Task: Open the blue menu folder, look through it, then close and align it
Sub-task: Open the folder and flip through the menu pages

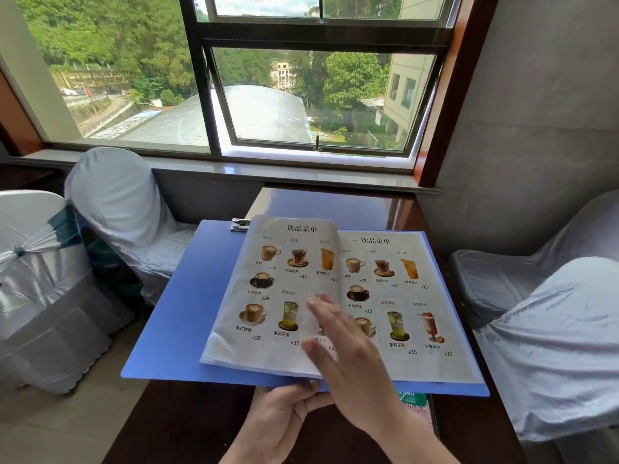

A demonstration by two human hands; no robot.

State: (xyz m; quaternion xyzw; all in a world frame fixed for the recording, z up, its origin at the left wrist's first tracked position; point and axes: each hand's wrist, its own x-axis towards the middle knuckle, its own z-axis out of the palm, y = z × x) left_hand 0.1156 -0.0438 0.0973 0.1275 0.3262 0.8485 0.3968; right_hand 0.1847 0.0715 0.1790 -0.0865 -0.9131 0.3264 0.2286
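Head view: blue folder (187, 306) lies open, held above the dark counter (335, 202), its left half overhanging the counter's left edge. Left hand (284, 420) grips the folder's near edge at the spine, thumb on top, fingers underneath, hidden. Right hand (338, 343) hovers over the pages (268, 296), fingers (323, 311) loosely spread, blurred, holding nothing. Metal clip (239, 225) at far edge.

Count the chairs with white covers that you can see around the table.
3, others may be out of frame. One chair stands left of the table near the window, a second, sashed chair at the far left edge, a third chair right of the table.
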